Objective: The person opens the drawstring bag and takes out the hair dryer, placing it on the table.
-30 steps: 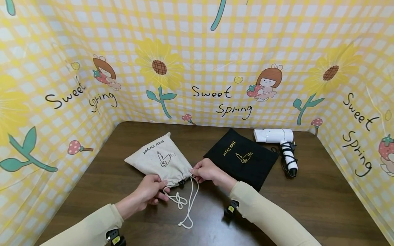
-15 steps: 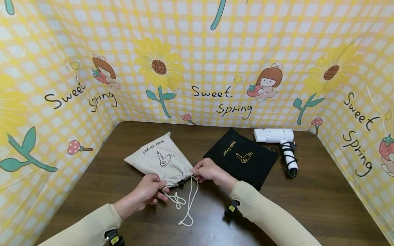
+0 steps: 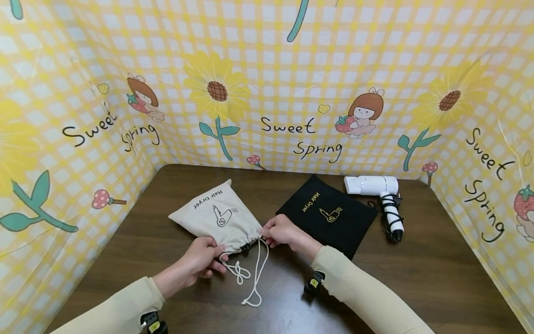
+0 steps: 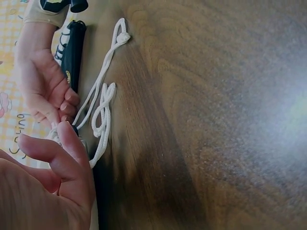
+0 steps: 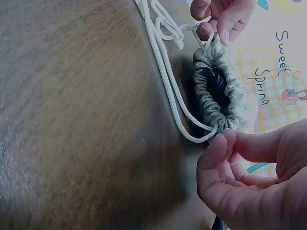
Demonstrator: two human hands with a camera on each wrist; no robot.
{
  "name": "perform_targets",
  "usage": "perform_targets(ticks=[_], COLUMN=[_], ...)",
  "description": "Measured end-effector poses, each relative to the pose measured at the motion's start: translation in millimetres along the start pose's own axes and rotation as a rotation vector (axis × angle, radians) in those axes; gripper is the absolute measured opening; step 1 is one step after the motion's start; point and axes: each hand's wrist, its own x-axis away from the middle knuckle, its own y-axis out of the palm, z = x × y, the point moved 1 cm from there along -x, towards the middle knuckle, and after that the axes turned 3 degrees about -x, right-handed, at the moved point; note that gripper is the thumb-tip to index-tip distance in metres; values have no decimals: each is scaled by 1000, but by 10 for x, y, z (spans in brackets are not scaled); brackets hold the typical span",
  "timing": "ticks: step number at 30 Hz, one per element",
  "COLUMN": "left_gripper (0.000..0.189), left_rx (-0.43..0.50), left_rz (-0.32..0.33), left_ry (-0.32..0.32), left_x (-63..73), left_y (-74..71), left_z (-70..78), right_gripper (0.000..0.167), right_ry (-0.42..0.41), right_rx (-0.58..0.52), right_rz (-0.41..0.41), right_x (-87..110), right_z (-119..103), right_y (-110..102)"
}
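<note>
A beige drawstring bag [image 3: 223, 218] printed "Hair Dryer" lies plumped out on the table's left half, mouth toward me. My left hand [image 3: 196, 260] pinches the left edge of the gathered mouth. At the right edge, the thumb and finger of my right hand [image 3: 284, 233] pinch the cloth where the cord comes out. In the right wrist view the ruffled mouth is partly open, and a ribbed black end piece [image 5: 215, 81] shows inside; the rest of it is hidden. White drawstrings [image 4: 123, 37] trail from both edges onto the table.
A black bag [image 3: 325, 213], also printed "Hair Dryer", lies flat right of my right hand. Beyond it rests a white hair dryer [image 3: 371, 185] with its black cord wound round the handle. Yellow checked cloth [image 3: 283, 83] walls the back and sides of the brown table [image 3: 450, 278].
Both hands keep their hold on the bag's mouth. The loose drawstring at the left has shifted slightly left, along with my left hand.
</note>
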Motion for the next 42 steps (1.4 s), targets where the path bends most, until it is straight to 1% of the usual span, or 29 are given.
perform_targets(ticks=[5, 11, 24, 42], left_gripper=[19, 20, 20, 20], left_rx=[-5, -16, -18, -16], left_rz=[-1, 2, 4, 2], left_ry=[2, -8, -6, 0], left_x=[-1, 3, 38, 50], left_y=[-14, -28, -35, -48], left_z=[17, -3, -8, -17], right_gripper=[18, 17, 15, 14], right_ry=[-5, 4, 5, 14], right_rx=[4, -10, -26, -36], right_rz=[5, 4, 8, 15], right_x=[-15, -16, -17, -11], right_z=[-8, -1, 26, 33], right_y=[-10, -4, -21, -37])
